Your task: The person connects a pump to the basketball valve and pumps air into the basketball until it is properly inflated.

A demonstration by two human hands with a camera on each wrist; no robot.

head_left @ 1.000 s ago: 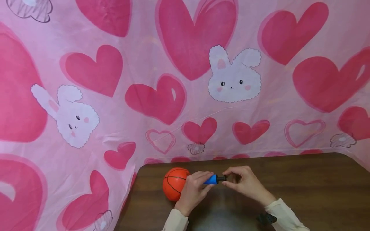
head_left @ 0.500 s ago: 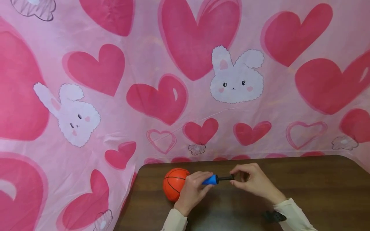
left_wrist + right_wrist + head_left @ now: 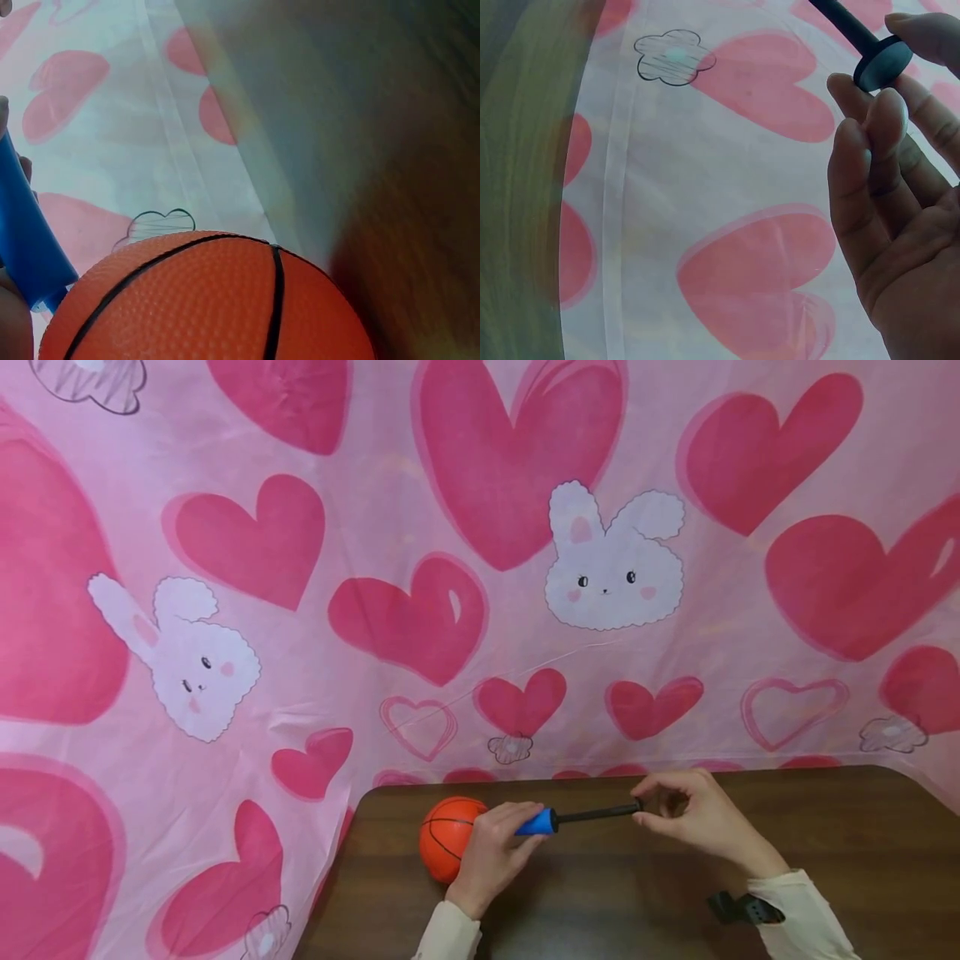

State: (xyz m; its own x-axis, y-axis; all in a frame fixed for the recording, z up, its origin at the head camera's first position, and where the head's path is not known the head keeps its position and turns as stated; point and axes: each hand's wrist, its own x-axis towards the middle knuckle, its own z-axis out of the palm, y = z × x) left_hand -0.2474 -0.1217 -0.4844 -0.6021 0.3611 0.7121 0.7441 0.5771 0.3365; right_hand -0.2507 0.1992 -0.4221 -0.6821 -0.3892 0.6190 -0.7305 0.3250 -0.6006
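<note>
My left hand grips the blue barrel of a hand pump, covering much of it. The pump's blue end comes right up to an orange toy basketball in the left wrist view, where the ball fills the lower part. Out of the barrel's right end runs a black plunger rod, drawn far out. Thumb and fingers of my right hand pinch the round black knob at the rod's end. In the right wrist view the other fingers of that hand are loosely bent.
Beneath the hands is a dark brown wooden table with rounded back corners. Behind it hangs a pink cloth printed with hearts and rabbits. A black strap device sits at the right wrist by the pale sleeve.
My right hand has moved right, drawing the plunger rod out of the barrel bit by bit. My left hand and the ball stay nearly in place, shifting slightly left.
</note>
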